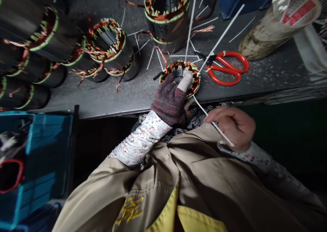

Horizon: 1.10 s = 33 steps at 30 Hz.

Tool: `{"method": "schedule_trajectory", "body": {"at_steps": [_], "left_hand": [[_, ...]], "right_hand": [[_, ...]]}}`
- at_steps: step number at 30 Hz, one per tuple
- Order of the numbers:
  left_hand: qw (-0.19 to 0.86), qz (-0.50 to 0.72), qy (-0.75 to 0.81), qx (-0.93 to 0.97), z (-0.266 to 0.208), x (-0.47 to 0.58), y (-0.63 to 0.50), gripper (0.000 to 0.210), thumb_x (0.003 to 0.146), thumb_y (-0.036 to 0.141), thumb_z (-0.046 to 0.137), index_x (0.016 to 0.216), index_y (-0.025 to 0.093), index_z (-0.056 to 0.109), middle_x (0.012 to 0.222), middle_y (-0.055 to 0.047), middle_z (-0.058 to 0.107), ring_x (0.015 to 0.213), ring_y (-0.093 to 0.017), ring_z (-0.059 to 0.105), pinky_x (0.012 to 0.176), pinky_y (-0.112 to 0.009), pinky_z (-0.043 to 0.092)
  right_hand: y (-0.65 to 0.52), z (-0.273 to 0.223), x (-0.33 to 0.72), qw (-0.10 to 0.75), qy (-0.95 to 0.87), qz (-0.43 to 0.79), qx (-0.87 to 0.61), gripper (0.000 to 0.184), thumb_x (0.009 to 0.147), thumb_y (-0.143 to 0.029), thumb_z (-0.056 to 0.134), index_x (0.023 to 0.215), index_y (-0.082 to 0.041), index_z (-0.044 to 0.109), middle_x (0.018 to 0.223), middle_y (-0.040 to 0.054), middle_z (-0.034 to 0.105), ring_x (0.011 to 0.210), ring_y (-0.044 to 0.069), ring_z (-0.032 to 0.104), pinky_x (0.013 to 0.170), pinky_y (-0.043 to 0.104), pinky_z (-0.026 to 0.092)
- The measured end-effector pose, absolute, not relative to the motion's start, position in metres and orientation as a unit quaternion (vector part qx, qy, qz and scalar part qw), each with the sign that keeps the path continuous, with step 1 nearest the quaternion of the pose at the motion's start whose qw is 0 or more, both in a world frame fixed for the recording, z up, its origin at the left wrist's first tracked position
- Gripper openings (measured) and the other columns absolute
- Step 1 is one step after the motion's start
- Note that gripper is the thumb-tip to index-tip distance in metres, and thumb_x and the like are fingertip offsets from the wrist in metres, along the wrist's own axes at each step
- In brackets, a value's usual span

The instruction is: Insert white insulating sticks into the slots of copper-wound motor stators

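Note:
My left hand (170, 97), in a dark knitted glove with a pale wrapped fingertip, grips a motor stator (196, 84) at the bench edge. Its fingers reach over the copper winding and into the bore. My bare right hand (236, 126) pinches a thin white cable tie (200, 104), whose far end touches the stator's near rim. Two more white ties, a left one (190, 28) and a right one (222, 38), stick up from the winding. A black-sleeved lead (158, 76) comes out at the left. Red-handled scissors (227, 68) lie just right of the stator.
Another wound stator (166, 31) stands behind, and several more (120, 62) crowd the left. Loose white ties (150, 58) lie scattered across the grey bench (102, 102). A bottle-like holder (268, 34) and blue bin (232, 7) are at back right. Below left sits a blue crate (51, 136).

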<state>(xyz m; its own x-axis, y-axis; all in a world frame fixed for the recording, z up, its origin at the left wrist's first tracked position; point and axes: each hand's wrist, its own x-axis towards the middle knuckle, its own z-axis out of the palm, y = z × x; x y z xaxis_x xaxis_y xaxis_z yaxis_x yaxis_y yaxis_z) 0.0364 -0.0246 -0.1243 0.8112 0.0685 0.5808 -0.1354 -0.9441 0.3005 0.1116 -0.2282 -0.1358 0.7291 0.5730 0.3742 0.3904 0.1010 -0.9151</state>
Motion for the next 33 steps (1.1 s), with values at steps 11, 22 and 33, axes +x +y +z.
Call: {"method": "schedule_trajectory", "body": {"at_steps": [11,22,33], "left_hand": [[0.11,0.313,-0.021,0.943,-0.134,0.038,-0.021,0.059,0.103,0.042,0.059,0.152,0.019,0.037,0.137,-0.014,0.068,0.13,-0.03,0.068,0.123,-0.057,0.049],[0.113,0.337,-0.03,0.934,-0.138,0.04,-0.021,0.063,0.105,0.039,0.049,0.16,0.02,0.023,0.137,-0.014,0.066,0.126,-0.027,0.069,0.122,-0.054,0.048],[0.122,0.346,-0.044,0.929,-0.134,0.037,-0.02,0.066,0.104,0.038,0.051,0.161,0.02,0.022,0.136,-0.014,0.067,0.128,-0.028,0.07,0.122,-0.055,0.049]], "right_hand": [[-0.204,-0.124,0.143,0.576,-0.188,0.412,-0.68,0.036,0.076,-0.051,0.081,0.079,-0.017,0.069,0.058,-0.0016,0.059,0.044,0.008,0.045,0.04,0.022,0.033],[-0.181,-0.12,0.148,0.53,-0.254,0.336,-0.736,0.039,0.082,-0.054,0.068,0.063,-0.021,0.058,0.051,-0.0021,0.053,0.045,0.009,0.04,0.046,0.025,0.03],[-0.18,-0.12,0.15,0.511,-0.321,0.307,-0.736,0.045,0.087,-0.062,0.065,0.069,-0.022,0.058,0.054,-0.0015,0.058,0.043,0.009,0.048,0.044,0.025,0.037]]}}
